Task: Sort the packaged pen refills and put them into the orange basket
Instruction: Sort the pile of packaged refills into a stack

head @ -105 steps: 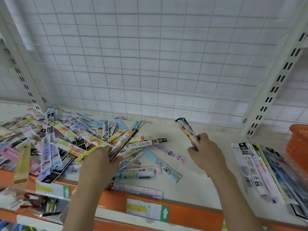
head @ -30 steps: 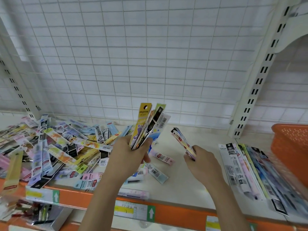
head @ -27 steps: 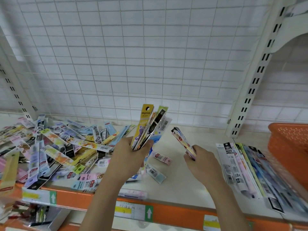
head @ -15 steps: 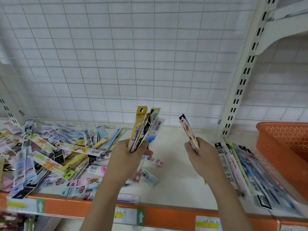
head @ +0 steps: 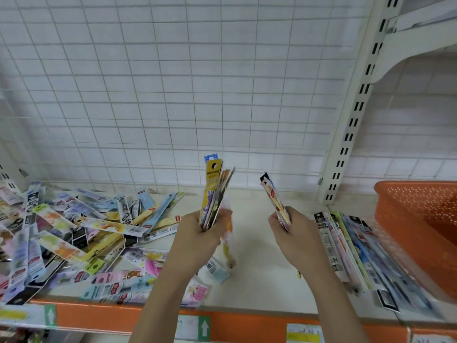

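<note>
My left hand (head: 197, 237) grips an upright bundle of packaged pen refills (head: 214, 191), a yellow pack in front. My right hand (head: 295, 233) holds a thinner bundle of refill packs (head: 273, 199), tilted to the left. Both hands hover above the middle of the shelf. A loose heap of refill packs (head: 74, 233) covers the shelf's left half. A neat row of refill packs (head: 356, 253) lies on the right, beside the orange basket (head: 418, 219) at the right edge.
The shelf (head: 257, 280) has an orange front lip with price labels (head: 195, 328). A white wire grid (head: 173, 95) backs it, and a slotted white upright (head: 351, 125) stands just left of the basket. A few packs lie under my left hand.
My left hand lifted a bundle out of the heap and squared it upright. My right hand raised its bundle a little. The view has swung right, showing more of the basket.
</note>
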The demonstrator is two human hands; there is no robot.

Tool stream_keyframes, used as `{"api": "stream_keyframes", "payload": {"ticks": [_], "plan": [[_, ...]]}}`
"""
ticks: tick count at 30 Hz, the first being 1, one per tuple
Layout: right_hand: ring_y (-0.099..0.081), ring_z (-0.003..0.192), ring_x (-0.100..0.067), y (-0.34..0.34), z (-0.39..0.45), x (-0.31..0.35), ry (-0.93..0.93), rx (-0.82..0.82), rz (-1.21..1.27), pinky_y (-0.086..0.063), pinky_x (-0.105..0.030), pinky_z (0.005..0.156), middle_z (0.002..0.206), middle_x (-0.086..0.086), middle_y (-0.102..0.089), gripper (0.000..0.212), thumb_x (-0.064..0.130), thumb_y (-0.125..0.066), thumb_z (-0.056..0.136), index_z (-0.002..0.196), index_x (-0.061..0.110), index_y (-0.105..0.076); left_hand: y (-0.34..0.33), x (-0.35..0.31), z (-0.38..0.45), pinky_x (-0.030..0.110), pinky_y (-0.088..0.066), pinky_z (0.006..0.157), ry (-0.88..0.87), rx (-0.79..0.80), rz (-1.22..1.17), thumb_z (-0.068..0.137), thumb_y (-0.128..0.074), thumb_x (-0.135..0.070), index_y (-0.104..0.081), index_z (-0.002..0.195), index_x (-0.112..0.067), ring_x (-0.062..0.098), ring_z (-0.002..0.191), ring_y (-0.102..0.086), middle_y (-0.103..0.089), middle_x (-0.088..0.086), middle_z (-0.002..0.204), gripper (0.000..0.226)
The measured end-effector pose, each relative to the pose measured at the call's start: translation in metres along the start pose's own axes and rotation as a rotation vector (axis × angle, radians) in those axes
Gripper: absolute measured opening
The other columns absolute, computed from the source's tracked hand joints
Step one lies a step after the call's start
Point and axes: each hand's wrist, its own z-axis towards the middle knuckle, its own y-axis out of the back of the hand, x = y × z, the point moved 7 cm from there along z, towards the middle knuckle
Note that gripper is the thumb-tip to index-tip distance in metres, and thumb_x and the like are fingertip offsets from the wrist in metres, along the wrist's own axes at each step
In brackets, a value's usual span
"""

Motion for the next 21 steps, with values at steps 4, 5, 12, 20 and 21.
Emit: {"api": "stream_keyframes", "payload": {"ticks": [4, 5, 12, 20, 21], "plan": [[-0.044, 0.051, -0.019, -0.003, -0.002, -0.001, -0.005, 0.010, -0.015, -0.037, -0.031, 0.050, 0.054, 0.002, -0.046, 0.031, 0.027, -0.048, 0.091, 0.063, 0.019, -0.038, 0.007, -0.002, 0.002, 0.007, -0.048, 0.062, -0.068, -0.047, -0.073, 0.083, -0.064, -0.003, -0.067, 0.077, -0.013, 0.000, 0.065, -0.063, -0.068, -0.002, 0.072, 0.012], [-0.045, 0.051, -0.019, -0.004, -0.002, -0.001, -0.007, 0.013, -0.022, -0.037, -0.031, 0.051, 0.054, 0.002, -0.046, 0.030, 0.027, -0.048, 0.091, 0.063, 0.019, -0.038, 0.011, -0.001, 0.003, 0.013, -0.050, 0.065, -0.084, -0.077, -0.072, 0.083, -0.064, -0.002, -0.065, 0.074, -0.012, 0.007, 0.070, -0.065, -0.069, -0.001, 0.071, 0.014], [-0.061, 0.063, -0.026, -0.016, -0.005, 0.006, 0.022, 0.057, -0.023, -0.049, -0.037, 0.058, 0.061, 0.001, -0.056, 0.026, 0.029, -0.046, 0.093, 0.069, 0.020, -0.043, 0.036, -0.011, 0.000, 0.006, -0.047, 0.058, -0.218, -0.214, -0.083, 0.090, -0.054, -0.006, -0.047, 0.100, -0.011, -0.012, 0.067, -0.062, -0.065, -0.011, 0.074, 0.013], [-0.046, 0.052, -0.015, -0.046, -0.009, 0.020, 0.058, 0.150, -0.108, -0.036, -0.029, 0.049, 0.056, 0.007, -0.043, 0.028, 0.032, -0.047, 0.093, 0.067, 0.028, -0.041, 0.080, 0.006, 0.001, 0.020, -0.047, 0.054, -0.190, -0.263, 0.166, 0.095, -0.048, -0.018, -0.054, 0.080, -0.006, 0.011, 0.049, -0.053, -0.053, 0.013, 0.063, 0.020], [-0.047, 0.054, -0.017, -0.050, -0.010, 0.022, 0.052, 0.166, -0.116, -0.038, -0.030, 0.051, 0.057, 0.007, -0.045, 0.022, 0.032, -0.048, 0.093, 0.071, 0.025, -0.048, 0.087, 0.009, 0.001, 0.029, -0.052, 0.058, -0.178, -0.266, 0.178, 0.095, -0.047, -0.019, -0.053, 0.080, -0.007, 0.017, 0.051, -0.057, -0.054, 0.014, 0.063, 0.020]]}}
